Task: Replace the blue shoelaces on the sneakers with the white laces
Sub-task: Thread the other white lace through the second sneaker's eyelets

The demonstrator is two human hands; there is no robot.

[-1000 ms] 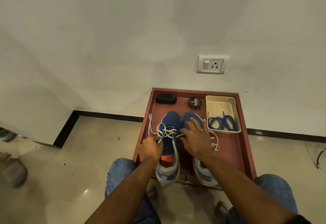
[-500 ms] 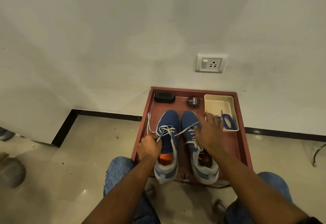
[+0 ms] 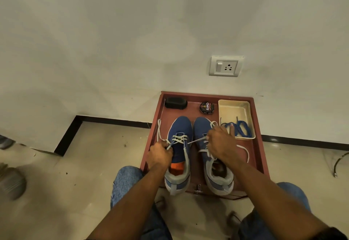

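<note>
Two blue sneakers stand side by side in a red-brown wooden tray (image 3: 259, 145), toes toward the wall. The left sneaker (image 3: 179, 132) carries a white lace (image 3: 178, 139) through its lower eyelets. My left hand (image 3: 159, 155) grips that lace at the shoe's left side. One lace end runs taut across to my right hand (image 3: 221, 143), which pinches it above the right sneaker (image 3: 201, 126). A second white lace (image 3: 245, 151) trails loose over the right sneaker. The blue laces (image 3: 238, 128) lie bundled in a cream plastic tray (image 3: 234, 107).
A black brush (image 3: 176, 103) and a round polish tin (image 3: 207, 107) sit at the back of the wooden tray, against the wall. A wall socket (image 3: 226, 67) is above. Other shoes (image 3: 11, 183) lie at the far left on the tiled floor. My knees flank the tray's front.
My right hand has moved from the middle of the shoes out to the right, drawing the white lace end taut. My left hand has kept its grip at the left sneaker.
</note>
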